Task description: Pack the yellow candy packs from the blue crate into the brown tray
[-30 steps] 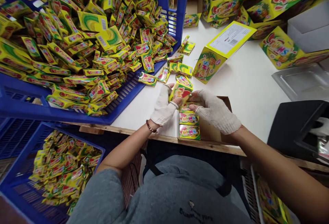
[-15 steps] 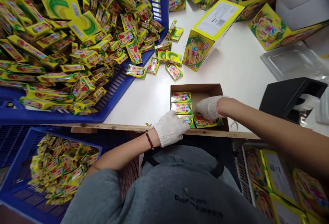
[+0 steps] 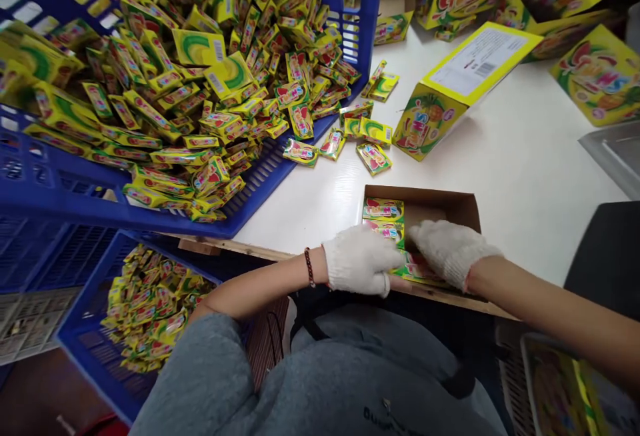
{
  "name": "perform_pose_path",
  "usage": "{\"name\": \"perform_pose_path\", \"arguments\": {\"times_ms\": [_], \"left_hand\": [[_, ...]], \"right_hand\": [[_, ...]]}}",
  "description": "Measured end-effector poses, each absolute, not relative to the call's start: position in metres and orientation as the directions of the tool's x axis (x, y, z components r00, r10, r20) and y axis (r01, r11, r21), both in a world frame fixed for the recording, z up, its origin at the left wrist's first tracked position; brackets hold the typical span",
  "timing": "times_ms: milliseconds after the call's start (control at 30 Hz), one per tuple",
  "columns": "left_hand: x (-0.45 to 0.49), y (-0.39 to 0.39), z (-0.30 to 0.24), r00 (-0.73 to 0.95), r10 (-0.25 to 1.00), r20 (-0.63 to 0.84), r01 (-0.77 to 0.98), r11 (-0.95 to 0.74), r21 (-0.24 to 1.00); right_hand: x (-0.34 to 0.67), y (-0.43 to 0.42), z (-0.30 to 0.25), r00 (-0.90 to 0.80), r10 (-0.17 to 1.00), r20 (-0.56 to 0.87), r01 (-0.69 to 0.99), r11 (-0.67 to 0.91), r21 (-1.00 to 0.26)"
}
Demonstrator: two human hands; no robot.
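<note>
An open carton [image 3: 475, 213] lies near the table's front edge, with small fruit-printed packs [image 3: 383, 209] in a column on its left and more along the near side. My left hand [image 3: 361, 259], in a white knit glove, is at the carton's near left corner, its thumb apart from the fingers; no object shows in it. My right hand [image 3: 447, 249], gloved too, reaches into the carton from the right. Its fingers lie stretched over the near-side packs, partly hiding them, and its palm is out of sight.
A blue crate [image 3: 260, 189] heaped with similar packs stands at left, and loose packs [image 3: 374, 157] lie beside it. A larger printed box [image 3: 425, 123] leans beyond the carton. Below the table edge, another blue crate [image 3: 85, 336] holds packs. A black object [image 3: 607, 256] is at right.
The view has shifted left, so most things sit farther right. My left hand has lifted its fingers and spread its thumb; my right hand has turned, its fingers now stretched over the packs.
</note>
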State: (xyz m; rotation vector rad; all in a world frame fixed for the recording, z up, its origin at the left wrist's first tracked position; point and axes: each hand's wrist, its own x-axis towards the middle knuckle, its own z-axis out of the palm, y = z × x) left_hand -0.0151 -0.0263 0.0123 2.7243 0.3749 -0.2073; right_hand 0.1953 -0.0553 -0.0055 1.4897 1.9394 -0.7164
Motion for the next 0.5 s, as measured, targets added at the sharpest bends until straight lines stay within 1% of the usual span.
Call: {"name": "perform_pose_path", "arguments": {"times_ms": [33,67,100,133,200,267,333,400,433,467,500], "left_hand": [[-0.021,-0.011,0.013,0.943,0.312,-0.114,0.332,-0.871,0.361],[-0.028,0.008,0.013,0.898,0.436,-0.054,0.427,-0.836,0.345],[-0.036,0.029,0.012,0.820,0.572,-0.033,0.553,-0.776,0.305],[-0.045,0.052,0.011,0.723,0.689,-0.047,0.679,-0.696,0.234],[-0.063,0.096,0.006,0.520,0.848,-0.105,0.854,-0.518,0.048],[-0.081,0.132,-0.001,0.368,0.920,-0.137,0.920,-0.381,-0.087],[-0.094,0.154,-0.007,0.290,0.934,-0.210,0.936,-0.323,-0.142],[-0.100,0.159,-0.010,0.240,0.945,-0.221,0.952,-0.274,-0.137],[-0.100,0.156,-0.010,0.240,0.954,-0.181,0.960,-0.261,-0.105],[-0.098,0.149,-0.008,0.254,0.960,-0.113,0.963,-0.262,-0.058],[-0.094,0.139,-0.004,0.281,0.959,-0.036,0.960,-0.281,-0.007]], "right_hand": [[0.193,-0.057,-0.003,-0.176,0.657,-0.733,0.977,0.206,-0.050],[0.191,-0.059,-0.001,-0.153,0.629,-0.762,0.982,0.182,-0.046],[0.189,-0.060,0.000,-0.132,0.584,-0.801,0.986,0.161,-0.045],[0.186,-0.061,0.000,-0.122,0.538,-0.834,0.988,0.149,-0.049],[0.183,-0.061,-0.004,-0.125,0.496,-0.859,0.987,0.147,-0.058],[0.182,-0.058,-0.009,-0.135,0.498,-0.857,0.986,0.154,-0.066],[0.185,-0.053,-0.011,-0.161,0.497,-0.853,0.981,0.171,-0.086],[0.193,-0.047,-0.007,-0.212,0.543,-0.813,0.975,0.180,-0.134],[0.197,-0.043,-0.001,-0.234,0.605,-0.761,0.972,0.172,-0.163],[0.201,-0.040,0.006,-0.246,0.694,-0.677,0.969,0.154,-0.194],[0.204,-0.035,0.014,-0.240,0.793,-0.560,0.965,0.130,-0.230]]}}
